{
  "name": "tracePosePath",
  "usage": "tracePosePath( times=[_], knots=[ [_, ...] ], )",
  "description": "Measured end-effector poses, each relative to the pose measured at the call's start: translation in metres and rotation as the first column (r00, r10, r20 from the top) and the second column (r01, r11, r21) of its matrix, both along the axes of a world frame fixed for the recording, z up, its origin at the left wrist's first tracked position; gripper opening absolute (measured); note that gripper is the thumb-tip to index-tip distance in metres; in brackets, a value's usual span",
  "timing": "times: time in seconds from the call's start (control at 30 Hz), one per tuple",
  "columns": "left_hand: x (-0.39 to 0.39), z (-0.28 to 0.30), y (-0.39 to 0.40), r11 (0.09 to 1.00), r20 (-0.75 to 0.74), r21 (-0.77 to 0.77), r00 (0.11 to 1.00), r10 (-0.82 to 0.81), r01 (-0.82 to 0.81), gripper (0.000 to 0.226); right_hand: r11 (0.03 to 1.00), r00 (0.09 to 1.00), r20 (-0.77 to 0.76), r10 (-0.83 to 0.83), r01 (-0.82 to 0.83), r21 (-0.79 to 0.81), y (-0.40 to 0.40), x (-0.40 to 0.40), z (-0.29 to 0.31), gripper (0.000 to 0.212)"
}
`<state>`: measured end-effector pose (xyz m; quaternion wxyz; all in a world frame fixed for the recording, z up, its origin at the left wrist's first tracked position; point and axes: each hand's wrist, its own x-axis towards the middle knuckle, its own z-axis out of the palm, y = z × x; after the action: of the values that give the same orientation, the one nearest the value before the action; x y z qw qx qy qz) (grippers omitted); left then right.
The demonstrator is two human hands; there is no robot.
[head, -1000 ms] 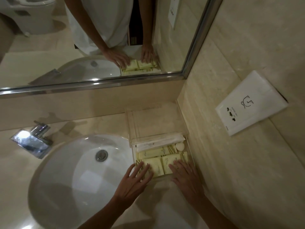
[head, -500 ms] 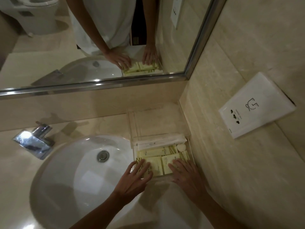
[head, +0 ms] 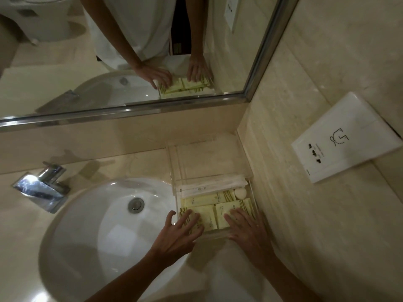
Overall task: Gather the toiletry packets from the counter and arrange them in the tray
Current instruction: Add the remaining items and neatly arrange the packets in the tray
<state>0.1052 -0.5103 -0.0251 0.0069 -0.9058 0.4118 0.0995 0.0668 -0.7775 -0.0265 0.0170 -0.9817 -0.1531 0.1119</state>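
A clear acrylic tray [head: 174, 168] stands on the counter in the corner, right of the sink. Its near half holds yellow toiletry packets [head: 208, 215], a long white packet [head: 212, 186] across the middle and a small round white item [head: 240, 193]. The far half of the tray is bare. My left hand [head: 181, 233] lies flat with fingers spread on the left yellow packet. My right hand [head: 246, 228] lies flat on the right yellow packet, fingers apart. Neither hand grips anything.
A white oval sink [head: 104, 232] with a drain and a chrome faucet [head: 41, 186] sits to the left. A mirror [head: 130, 51] runs along the back wall. A white socket plate [head: 346, 138] is on the right wall beside the tray.
Both hands have slid a little farther onto the yellow packets in the tray. The view has shifted slightly; nothing else moved.
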Motion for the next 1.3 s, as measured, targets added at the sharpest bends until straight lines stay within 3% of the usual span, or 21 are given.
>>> tracePosePath(
  times=[0.27, 0.47, 0.87, 1.3],
  knots=[
    [-0.004, -0.006, -0.001, 0.997, -0.044, -0.063, 0.998, 0.044, -0.047, 0.058, 0.987, 0.995, -0.018, -0.098, 0.099, 0.126, -0.004, 0.000, 0.003, 0.083],
    [-0.008, -0.009, 0.000, 0.996, -0.068, -0.061, 0.996, 0.055, -0.059, 0.064, 0.984, 0.993, 0.005, -0.116, 0.114, 0.136, -0.006, -0.001, 0.004, 0.072],
    [-0.009, -0.007, -0.002, 0.998, -0.074, -0.029, 0.996, 0.050, -0.052, 0.062, 0.976, 0.975, 0.208, -0.081, 0.035, 0.216, -0.012, -0.002, -0.002, 0.063],
    [-0.015, -0.003, -0.007, 0.999, -0.084, -0.032, 0.996, 0.040, -0.043, 0.068, 0.973, 0.977, 0.177, -0.114, 0.074, 0.218, -0.010, -0.006, -0.003, 0.067]
  ],
)
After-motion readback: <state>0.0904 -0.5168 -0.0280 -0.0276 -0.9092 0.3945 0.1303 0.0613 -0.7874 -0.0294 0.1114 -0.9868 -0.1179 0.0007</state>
